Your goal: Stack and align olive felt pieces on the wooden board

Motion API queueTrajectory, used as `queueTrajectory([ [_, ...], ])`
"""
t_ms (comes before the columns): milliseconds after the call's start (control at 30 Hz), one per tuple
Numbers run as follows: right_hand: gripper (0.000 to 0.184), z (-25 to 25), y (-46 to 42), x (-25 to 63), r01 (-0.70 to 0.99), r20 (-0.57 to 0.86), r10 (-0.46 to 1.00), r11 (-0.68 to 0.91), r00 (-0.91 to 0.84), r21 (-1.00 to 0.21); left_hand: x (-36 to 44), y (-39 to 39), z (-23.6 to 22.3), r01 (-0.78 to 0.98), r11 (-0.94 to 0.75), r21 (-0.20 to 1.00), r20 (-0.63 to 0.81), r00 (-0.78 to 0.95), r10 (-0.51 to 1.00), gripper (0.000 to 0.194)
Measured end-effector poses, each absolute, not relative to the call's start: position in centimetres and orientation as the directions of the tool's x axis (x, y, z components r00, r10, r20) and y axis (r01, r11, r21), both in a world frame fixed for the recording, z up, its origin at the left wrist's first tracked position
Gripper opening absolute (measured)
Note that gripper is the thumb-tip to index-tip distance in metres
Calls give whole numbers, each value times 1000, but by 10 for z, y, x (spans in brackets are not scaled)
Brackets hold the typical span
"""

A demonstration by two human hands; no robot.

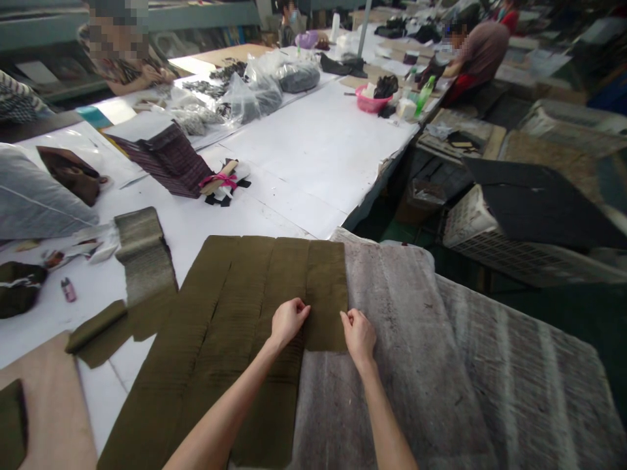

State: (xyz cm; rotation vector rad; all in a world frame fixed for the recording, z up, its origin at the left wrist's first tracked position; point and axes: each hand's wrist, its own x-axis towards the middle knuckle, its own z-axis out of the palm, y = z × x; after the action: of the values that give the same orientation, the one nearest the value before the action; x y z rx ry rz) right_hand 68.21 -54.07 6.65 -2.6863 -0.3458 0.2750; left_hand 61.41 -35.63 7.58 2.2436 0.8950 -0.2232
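Note:
Overlapping olive-green fabric pieces [240, 287] lie in rows on a worn grey board [392, 365]. The rightmost fabric piece [326, 281] is shorter, and its lower edge rests on the board. My left hand [290, 321] pinches this piece at its left side, thumb and fingertips together. At its right edge, my right hand [359, 334] pinches the same piece between thumb and forefinger. Left of the rows lie a folded olive fabric strip [105, 329] and a grey-olive fabric stack [144, 245].
A tied stack of dark purple fabric [171, 160], clear plastic bags [255, 88] and a pink basin [373, 99] stand on the white table [313, 153]. To the right is a white crate [470, 222] under a black sheet [548, 199]. Co-workers [482, 52] sit farther back.

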Motion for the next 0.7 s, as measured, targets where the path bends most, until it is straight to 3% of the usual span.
queueTrajectory([
  [700, 35, 71, -545, 692, 74, -260, 243, -848, 935, -525, 611, -354, 69, 643, -490, 589, -401, 759, 514, 28],
])
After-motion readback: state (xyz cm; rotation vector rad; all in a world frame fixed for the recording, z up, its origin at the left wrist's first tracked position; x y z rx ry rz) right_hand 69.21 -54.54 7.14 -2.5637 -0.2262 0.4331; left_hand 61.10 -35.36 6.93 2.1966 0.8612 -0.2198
